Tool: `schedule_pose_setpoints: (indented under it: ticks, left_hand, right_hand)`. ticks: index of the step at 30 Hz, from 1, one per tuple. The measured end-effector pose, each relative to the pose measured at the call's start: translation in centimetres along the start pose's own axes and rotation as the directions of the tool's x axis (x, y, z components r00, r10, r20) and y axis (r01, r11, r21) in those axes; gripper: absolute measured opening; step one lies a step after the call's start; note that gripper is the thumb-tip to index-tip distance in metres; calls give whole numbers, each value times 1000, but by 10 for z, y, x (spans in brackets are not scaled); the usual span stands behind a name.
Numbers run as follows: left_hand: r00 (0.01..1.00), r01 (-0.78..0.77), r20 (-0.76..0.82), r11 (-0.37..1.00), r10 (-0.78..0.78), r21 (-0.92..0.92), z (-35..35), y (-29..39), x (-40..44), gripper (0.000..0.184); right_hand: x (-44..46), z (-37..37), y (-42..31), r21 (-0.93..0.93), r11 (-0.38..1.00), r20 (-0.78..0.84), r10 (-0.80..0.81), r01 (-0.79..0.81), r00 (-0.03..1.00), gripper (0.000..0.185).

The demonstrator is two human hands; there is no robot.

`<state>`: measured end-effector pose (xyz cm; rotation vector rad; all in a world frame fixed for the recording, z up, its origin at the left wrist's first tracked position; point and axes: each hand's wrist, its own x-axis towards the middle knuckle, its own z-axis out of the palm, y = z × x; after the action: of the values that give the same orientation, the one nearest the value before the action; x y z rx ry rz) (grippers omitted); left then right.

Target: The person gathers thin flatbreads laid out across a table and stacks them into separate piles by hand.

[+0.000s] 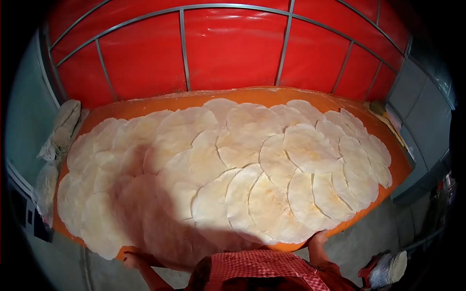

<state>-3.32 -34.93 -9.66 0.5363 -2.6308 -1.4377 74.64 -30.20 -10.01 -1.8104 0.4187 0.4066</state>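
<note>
Large, thin, round dough sheets (310, 148) lie overlapping across a table with an orange cover (335, 99). My left hand (130, 260) is at the near left edge of the table, its fingers curled at the orange cover just beside the lowest dough sheet. Farther right, my right hand (318, 239) is closed at the near edge, by the rim of the dough; its fingertips are partly hidden. Neither hand lifts a dough sheet. Yellowish patches mark several sheets, and a shadow falls over those at the left and near middle.
A red sheet wall (233, 53) with metal bars stands behind the table. Folded, plastic-wrapped bundles (65, 123) lie along the left edge. Flat items (383, 112) sit at the far right corner. A red stool-like object (371, 271) with a wrapped bundle stands on the floor, lower right.
</note>
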Motion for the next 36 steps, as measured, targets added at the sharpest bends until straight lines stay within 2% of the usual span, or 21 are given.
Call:
schedule_pose_setpoints:
  ticks: [3,6,8,10,11,18,21,24,27,33,36]
  left_hand:
    - [999,34,-19,997,-33,74,-3,-1,-5,59]
    - [997,62,38,998,-62,-9,-12,10,-23,59]
    - [999,41,22,998,-40,-43,-16,15,-32,59]
    - [1000,17,10,999,-16,-43,-12,11,-25,60]
    - [1000,8,6,1000,-7,-26,-3,-3,-11,60]
    - [995,70,-79,991,-62,111,13,-16,10,62]
    - [999,12,-34,999,-11,35,4,-9,-3,59]
    - [986,1,-164,999,6,45,28,-35,23,57]
    - [979,16,-203,995,5,99,29,-33,20,55]
    - [996,55,-69,995,-50,82,23,-27,20,52]
    - [995,80,-64,992,-74,97,17,-21,16,53]
  right_hand:
    - [16,-3,4,-20,999,-28,-49,48,998,74]
    - [6,-2,-4,-11,999,-53,-44,44,998,74]
    - [0,-4,-8,-35,999,-72,-38,35,997,73]
    - [0,-7,-7,-26,999,-2,-43,43,999,73]
    - [1,-9,-7,-21,999,31,-46,46,998,73]
    - [-13,-8,-14,-53,998,-29,-34,33,999,73]
    - [-19,-8,-16,-27,999,-47,-28,27,998,74]
    - [-4,-5,-7,-15,1000,-68,-21,20,997,76]
    - [3,-4,-3,-44,999,-77,-33,29,997,77]
    - [22,-2,6,-33,999,-66,-43,41,997,77]
    - [17,-1,6,-12,999,-73,-47,47,996,77]
